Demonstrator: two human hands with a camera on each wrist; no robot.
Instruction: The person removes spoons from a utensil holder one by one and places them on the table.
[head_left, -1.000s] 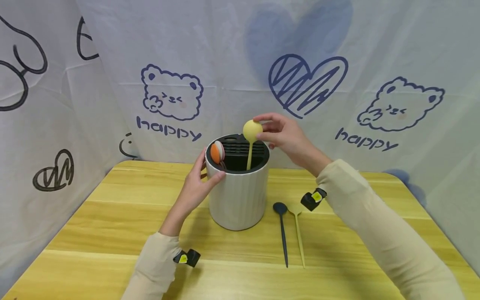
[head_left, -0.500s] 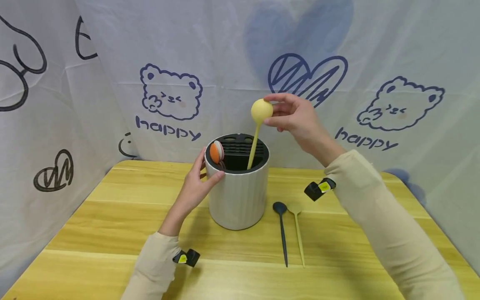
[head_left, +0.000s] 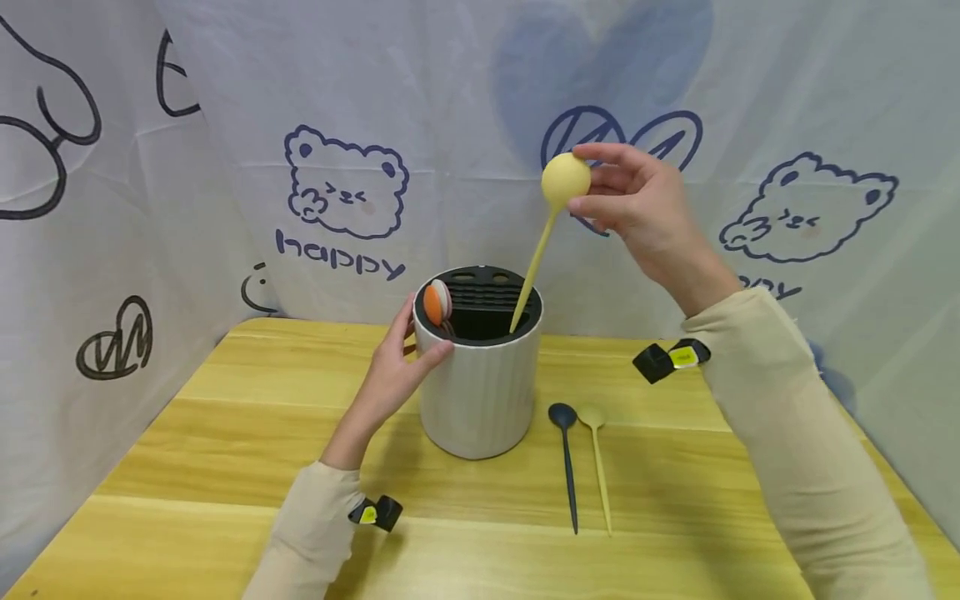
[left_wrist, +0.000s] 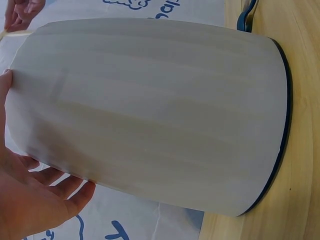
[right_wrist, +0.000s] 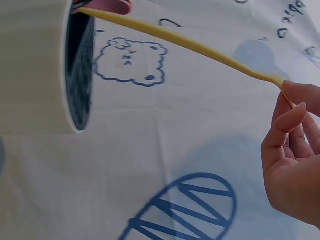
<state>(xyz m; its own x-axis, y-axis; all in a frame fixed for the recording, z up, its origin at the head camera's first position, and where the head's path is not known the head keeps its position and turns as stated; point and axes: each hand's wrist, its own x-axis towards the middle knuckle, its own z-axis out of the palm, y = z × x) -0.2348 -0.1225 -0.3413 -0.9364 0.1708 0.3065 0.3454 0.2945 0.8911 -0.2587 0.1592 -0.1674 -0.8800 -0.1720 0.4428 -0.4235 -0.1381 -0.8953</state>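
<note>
My right hand pinches a yellow spoon by its round bowl, high over the holder. The spoon's handle slants down to the left, its thin tip overlapping the holder's opening in the head view. A white ribbed utensil holder with a black slotted top stands upright on the table. My left hand grips its left side, thumb on the front near the rim and fingers around the side. Inside the holder at the left, orange and pale round spoon heads lean against the rim.
On the wooden table, right of the holder, a dark blue spoon and a pale yellow spoon lie side by side, handles toward the front. Behind the table hangs a white cloth printed with bears and hearts.
My right hand has moved up and to the right, drawing the yellow spoon upward and tilting it more. My left hand and the holder have stayed in place.
</note>
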